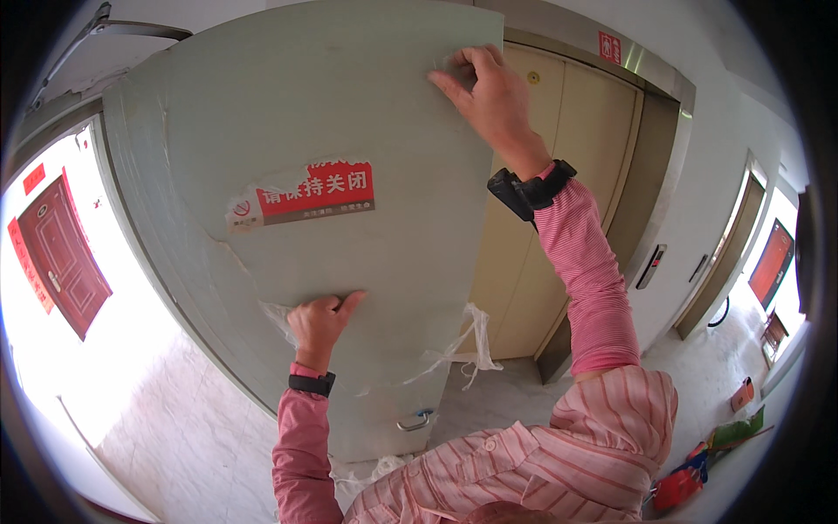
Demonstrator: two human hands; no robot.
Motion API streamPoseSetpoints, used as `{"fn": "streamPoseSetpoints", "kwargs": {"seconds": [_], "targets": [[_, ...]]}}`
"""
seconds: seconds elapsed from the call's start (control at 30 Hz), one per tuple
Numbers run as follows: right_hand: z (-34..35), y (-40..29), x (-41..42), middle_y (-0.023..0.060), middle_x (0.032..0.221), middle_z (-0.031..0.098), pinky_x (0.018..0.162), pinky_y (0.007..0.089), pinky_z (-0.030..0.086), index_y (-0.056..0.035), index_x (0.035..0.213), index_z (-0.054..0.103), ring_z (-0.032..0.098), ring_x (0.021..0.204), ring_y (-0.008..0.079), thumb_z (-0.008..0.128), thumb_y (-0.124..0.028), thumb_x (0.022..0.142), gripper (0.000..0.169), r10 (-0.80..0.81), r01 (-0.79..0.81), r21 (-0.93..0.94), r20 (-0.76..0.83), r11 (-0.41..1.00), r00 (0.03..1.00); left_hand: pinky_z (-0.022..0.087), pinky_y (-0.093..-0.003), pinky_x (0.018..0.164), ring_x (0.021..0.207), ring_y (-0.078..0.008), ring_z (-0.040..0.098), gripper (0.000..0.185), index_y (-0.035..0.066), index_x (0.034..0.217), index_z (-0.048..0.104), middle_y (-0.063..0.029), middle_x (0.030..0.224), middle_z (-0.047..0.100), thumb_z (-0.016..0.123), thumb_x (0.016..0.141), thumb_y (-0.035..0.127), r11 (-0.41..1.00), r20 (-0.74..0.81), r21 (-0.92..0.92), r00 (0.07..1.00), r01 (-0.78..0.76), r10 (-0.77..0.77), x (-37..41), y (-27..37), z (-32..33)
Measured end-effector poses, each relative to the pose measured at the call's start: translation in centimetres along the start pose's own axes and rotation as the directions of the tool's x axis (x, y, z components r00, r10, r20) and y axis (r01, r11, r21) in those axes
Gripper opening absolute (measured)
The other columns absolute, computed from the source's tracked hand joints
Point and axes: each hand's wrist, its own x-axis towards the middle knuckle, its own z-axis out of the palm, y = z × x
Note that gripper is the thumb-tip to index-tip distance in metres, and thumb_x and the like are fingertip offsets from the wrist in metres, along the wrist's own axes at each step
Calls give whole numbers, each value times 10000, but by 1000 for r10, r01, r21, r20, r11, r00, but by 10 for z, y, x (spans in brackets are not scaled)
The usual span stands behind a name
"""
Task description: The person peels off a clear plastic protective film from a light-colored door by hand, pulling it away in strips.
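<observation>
A pale green door panel (406,262) stands before me, with thin clear plastic film clinging to it. My right hand (488,85) is at its upper right edge, thumb and fingers pinching what looks like a bit of clear film. Lower left on the panel, my left hand (325,321) has its thumb stretched out and its fingers curled by a loose piece of film (278,321). Between the hands is a torn red and grey sticker (317,190) bearing writing. Torn film strips (481,334) hang at the right edge, above a metal door handle (414,421).
Behind the panel is a beige elevator door (524,262) with a call panel (651,266) on the wall. A door closer arm (141,28) is at top left. Crumpled film (386,466) lies at the panel's foot. Red and green items (681,485) lie at lower right.
</observation>
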Motion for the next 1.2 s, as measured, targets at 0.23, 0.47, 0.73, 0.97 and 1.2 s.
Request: {"fn": "streamPoseSetpoints", "kwargs": {"seconds": [0.23, 0.47, 0.73, 0.97, 1.2], "targets": [[4, -8, 4, 86, 907, 651, 591, 391, 511, -55, 918, 631, 651, 689, 283, 701, -271, 884, 229, 20, -22, -50, -45, 999, 999, 311, -386, 381, 369, -301, 386, 616, 101, 416, 490, -68, 401, 400, 789, 733, 536, 1000, 1, -13, 1000, 6, -6, 1, 1, 0], [0, 4, 13, 94, 927, 674, 587, 340, 512, -18, 888, 623, 655, 685, 217, 596, -212, 937, 202, 213, -232, 411, 92, 882, 973, 311, -384, 378, 368, -297, 386, 608, 98, 420, 509, -66, 400, 402, 788, 732, 538, 1000, 11, 23, 1000, 10, -10, 0, -4, -1], [-23, 3, 24, 59, 823, 667, 600, 273, 533, 5, 939, 581, 648, 686, 140, 572, -183, 963, 190, 474, -280, 923, 128, 265, 871, 314, -387, 379, 374, -298, 393, 601, 101, 420, 497, -63, 403, 406, 804, 722, 520, 1000, -10, 2, 1000, -7, 7, 0, -1, 2], [-37, 18, -16, 44, 840, 676, 600, 269, 517, -29, 1044, 645, 660, 681, 153, 664, -56, 899, 150, 153, -218, 454, 177, 864, 972, 377, -330, 400, 342, -184, 482, 537, 131, 426, 578, 34, 378, 496, 782, 769, 489, 997, 30, 73, 999, -23, 21, 0, -3, -3], [-31, 21, -33, 35, 862, 622, 604, 303, 518, -71, 954, 690, 640, 703, 204, 748, -97, 833, 136, -129, 108, 203, 95, 973, 987, 309, -388, 379, 374, -296, 400, 597, 113, 416, 492, -57, 406, 409, 805, 718, 521, 1000, 5, -5, 1000, -5, 5, -1, -3, 3]]}}
